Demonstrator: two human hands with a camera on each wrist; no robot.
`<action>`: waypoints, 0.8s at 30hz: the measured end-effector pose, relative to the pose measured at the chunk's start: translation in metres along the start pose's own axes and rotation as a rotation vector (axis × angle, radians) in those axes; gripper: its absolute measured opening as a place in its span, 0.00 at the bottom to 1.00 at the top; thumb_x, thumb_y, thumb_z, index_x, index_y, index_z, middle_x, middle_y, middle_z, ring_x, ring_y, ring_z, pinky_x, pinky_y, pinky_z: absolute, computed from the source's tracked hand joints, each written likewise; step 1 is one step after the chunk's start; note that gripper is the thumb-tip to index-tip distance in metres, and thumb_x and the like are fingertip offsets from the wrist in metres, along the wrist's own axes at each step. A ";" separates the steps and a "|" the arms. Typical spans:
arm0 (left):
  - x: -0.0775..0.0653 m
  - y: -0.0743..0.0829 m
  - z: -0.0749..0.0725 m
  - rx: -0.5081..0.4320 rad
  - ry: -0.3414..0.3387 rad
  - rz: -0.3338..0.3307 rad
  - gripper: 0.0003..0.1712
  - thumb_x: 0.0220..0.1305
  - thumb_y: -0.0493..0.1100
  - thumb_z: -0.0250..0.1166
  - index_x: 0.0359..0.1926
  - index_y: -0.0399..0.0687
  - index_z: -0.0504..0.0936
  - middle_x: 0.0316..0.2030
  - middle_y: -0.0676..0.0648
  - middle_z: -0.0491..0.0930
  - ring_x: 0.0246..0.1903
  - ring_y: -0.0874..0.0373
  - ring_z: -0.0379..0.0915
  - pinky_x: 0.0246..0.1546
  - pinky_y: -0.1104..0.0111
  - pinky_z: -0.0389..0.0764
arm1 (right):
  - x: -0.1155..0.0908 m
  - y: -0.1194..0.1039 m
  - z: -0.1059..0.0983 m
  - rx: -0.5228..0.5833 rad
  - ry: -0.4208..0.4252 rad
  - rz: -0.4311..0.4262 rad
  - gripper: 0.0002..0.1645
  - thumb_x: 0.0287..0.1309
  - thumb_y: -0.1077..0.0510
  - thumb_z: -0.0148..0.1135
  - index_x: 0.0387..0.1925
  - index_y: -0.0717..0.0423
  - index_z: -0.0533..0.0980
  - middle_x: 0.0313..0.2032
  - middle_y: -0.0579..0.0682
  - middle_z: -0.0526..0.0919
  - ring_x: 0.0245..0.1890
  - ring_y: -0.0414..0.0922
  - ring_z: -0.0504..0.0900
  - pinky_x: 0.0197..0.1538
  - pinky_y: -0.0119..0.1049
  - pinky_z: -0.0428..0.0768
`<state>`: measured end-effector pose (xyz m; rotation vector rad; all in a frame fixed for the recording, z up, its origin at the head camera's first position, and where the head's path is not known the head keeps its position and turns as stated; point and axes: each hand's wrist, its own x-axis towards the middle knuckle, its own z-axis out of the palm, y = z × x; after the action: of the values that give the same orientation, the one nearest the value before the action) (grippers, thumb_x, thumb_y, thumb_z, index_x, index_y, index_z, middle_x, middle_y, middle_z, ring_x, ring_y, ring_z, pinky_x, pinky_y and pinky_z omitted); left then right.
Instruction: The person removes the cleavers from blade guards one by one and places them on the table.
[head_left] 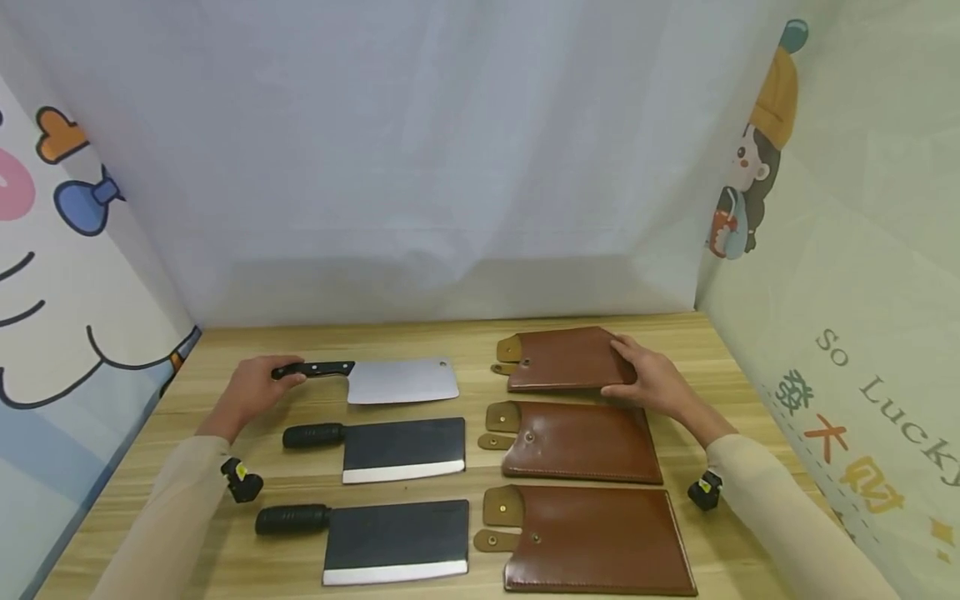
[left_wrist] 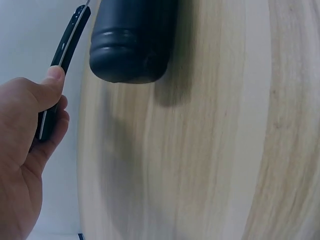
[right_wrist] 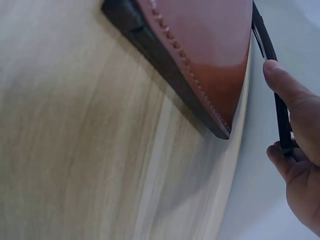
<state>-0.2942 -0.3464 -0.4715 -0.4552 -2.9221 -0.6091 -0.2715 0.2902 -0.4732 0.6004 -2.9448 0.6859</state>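
In the head view, my left hand (head_left: 253,390) pinches the end of the black riveted handle of the farthest cleaver (head_left: 405,381), whose bright blade points right. The left wrist view shows thumb and fingers round that handle (left_wrist: 64,47). On the right, my right hand (head_left: 654,382) grips the right end of the farthest brown leather knife sheath (head_left: 566,358), thumb and fingers on its edges. Its strap end faces the cleaver. In the right wrist view the held sheath (right_wrist: 282,117) appears edge-on between thumb and fingers.
Two dark-bladed cleavers with black handles, a middle one (head_left: 405,450) and a near one (head_left: 397,542), lie left of centre. Beside them lie a middle sheath (head_left: 585,442) and a near sheath (head_left: 600,537). A pale curtain (head_left: 450,167) closes off the back of the wooden table (head_left: 217,346).
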 end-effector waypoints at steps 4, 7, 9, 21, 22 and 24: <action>0.001 -0.005 0.002 -0.013 -0.048 -0.022 0.23 0.71 0.44 0.67 0.59 0.32 0.81 0.55 0.27 0.80 0.53 0.28 0.77 0.53 0.37 0.74 | 0.003 -0.001 -0.001 -0.023 -0.015 0.013 0.56 0.54 0.47 0.79 0.73 0.72 0.61 0.73 0.74 0.59 0.69 0.70 0.66 0.64 0.64 0.70; 0.002 -0.007 0.004 -0.021 -0.073 -0.021 0.23 0.71 0.43 0.66 0.60 0.32 0.81 0.55 0.27 0.80 0.55 0.28 0.76 0.55 0.37 0.74 | 0.005 0.000 -0.001 -0.043 -0.028 0.014 0.56 0.54 0.48 0.79 0.73 0.72 0.61 0.73 0.74 0.60 0.68 0.71 0.67 0.64 0.64 0.71; 0.001 -0.009 0.007 -0.020 -0.085 -0.019 0.22 0.71 0.43 0.66 0.60 0.33 0.81 0.56 0.28 0.80 0.55 0.29 0.76 0.55 0.37 0.73 | 0.007 0.000 -0.001 -0.061 -0.043 0.009 0.56 0.55 0.48 0.79 0.74 0.71 0.61 0.72 0.75 0.60 0.67 0.71 0.67 0.63 0.64 0.71; -0.002 -0.016 0.018 -0.008 -0.094 -0.008 0.23 0.70 0.43 0.67 0.59 0.32 0.81 0.57 0.27 0.79 0.58 0.27 0.73 0.58 0.37 0.71 | 0.008 0.007 0.004 -0.046 -0.077 0.023 0.55 0.54 0.48 0.79 0.73 0.70 0.62 0.72 0.76 0.60 0.66 0.72 0.68 0.62 0.64 0.72; -0.002 -0.017 0.018 -0.009 -0.093 -0.008 0.23 0.70 0.43 0.67 0.59 0.32 0.81 0.57 0.27 0.79 0.58 0.27 0.73 0.58 0.37 0.71 | 0.008 0.008 0.004 -0.042 -0.075 0.026 0.55 0.54 0.48 0.79 0.73 0.70 0.62 0.72 0.76 0.60 0.66 0.72 0.68 0.62 0.64 0.72; -0.001 -0.017 0.019 -0.013 -0.092 -0.013 0.23 0.70 0.43 0.67 0.59 0.31 0.81 0.57 0.27 0.79 0.59 0.27 0.72 0.59 0.37 0.71 | 0.009 0.009 0.005 -0.038 -0.074 0.033 0.55 0.54 0.48 0.79 0.73 0.69 0.63 0.71 0.75 0.61 0.66 0.72 0.69 0.63 0.64 0.72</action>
<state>-0.2992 -0.3537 -0.4954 -0.4786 -3.0114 -0.6257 -0.2828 0.2920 -0.4804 0.5876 -3.0351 0.6225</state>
